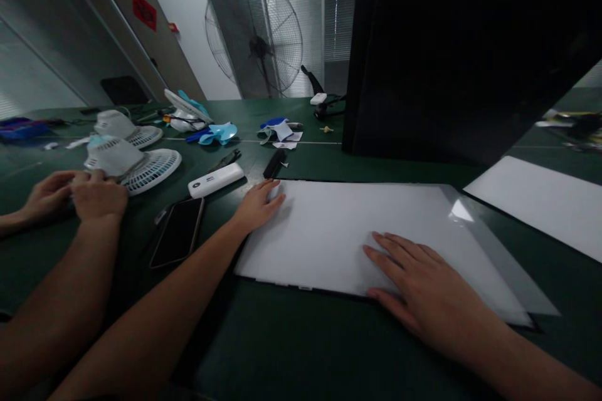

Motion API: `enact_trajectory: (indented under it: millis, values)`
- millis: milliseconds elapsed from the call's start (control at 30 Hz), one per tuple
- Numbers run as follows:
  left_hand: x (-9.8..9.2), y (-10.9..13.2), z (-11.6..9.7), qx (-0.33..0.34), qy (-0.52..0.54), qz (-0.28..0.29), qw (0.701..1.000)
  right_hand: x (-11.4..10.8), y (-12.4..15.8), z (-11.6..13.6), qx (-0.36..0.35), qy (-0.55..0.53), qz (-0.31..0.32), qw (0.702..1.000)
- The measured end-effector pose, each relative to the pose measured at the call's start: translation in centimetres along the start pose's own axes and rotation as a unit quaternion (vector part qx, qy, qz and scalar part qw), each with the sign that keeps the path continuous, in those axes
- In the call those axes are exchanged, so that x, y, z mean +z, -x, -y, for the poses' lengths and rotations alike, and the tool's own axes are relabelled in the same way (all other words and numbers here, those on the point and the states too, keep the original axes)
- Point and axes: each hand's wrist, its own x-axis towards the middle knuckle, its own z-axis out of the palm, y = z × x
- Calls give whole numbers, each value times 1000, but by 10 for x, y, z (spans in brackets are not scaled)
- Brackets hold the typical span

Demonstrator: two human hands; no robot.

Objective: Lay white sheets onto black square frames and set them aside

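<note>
Your left hand (258, 205) lies flat, fingers together, on the white sheet's (338, 232) far-left corner; your right hand (416, 285) presses spread near its front edge. The sheet lies on the table (291, 338), long axis left-right.

My left hand (258, 205) lies flat on the upper left corner of the sheet (348, 232), which sits on the table (301, 351) at the middle of the frame. My right hand (421, 288) lies flat on its lower edge, right of centre. Just left of the sheet lies a phone (179, 232), and above the phone a power bank (216, 180). At the left edge, another person's hands (78, 194) rest against a small fan (132, 166), with a second small fan (126, 128) behind it. A dark panel (461, 50) stands behind the sheet at upper right. A second sheet (540, 200) lies at right. A standing fan (256, 31) is at upper centre.
</note>
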Motion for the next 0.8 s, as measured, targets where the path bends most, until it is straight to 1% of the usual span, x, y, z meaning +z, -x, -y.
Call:
enact_trajectory:
  millis: [100, 267, 333, 400, 467, 533, 567, 633, 733, 800]
  values:
    - [-1, 0, 0, 0, -11, 9, 1000, 3, 1, 1, -3, -13, 25, 1000]
    - [0, -1, 3, -1, -18, 18, 1000, -6, -3, 11, -30, -55, 59, 996]
    - [0, -2, 5, 0, -14, 22, 1000, -9, -5, 8, -32, -83, 82, 993]
    - [0, -3, 7, 2, -14, 27, 1000, -11, -8, -5, -16, -111, 98, 989]
    - [0, -3, 7, -2, -17, 29, 999, -13, -8, -31, 44, -112, 86, 989]
    - [0, -3, 6, -10, -22, 28, 999, -14, -4, -68, 154, -71, 65, 983]
    - [0, -3, 5, -14, -24, 25, 999, -15, 0, -89, 215, -37, 56, 974]
    - [1, -2, 4, -19, -25, 19, 999, -13, 15, -133, 308, 35, 43, 950]
    - [1, -2, 2, -15, -21, 7, 1000, -3, 45, -191, 381, 102, 11, 919]
    - [1, -1, 1, -13, -18, 0, 1000, 8, 63, -220, 414, 124, 22, 902]
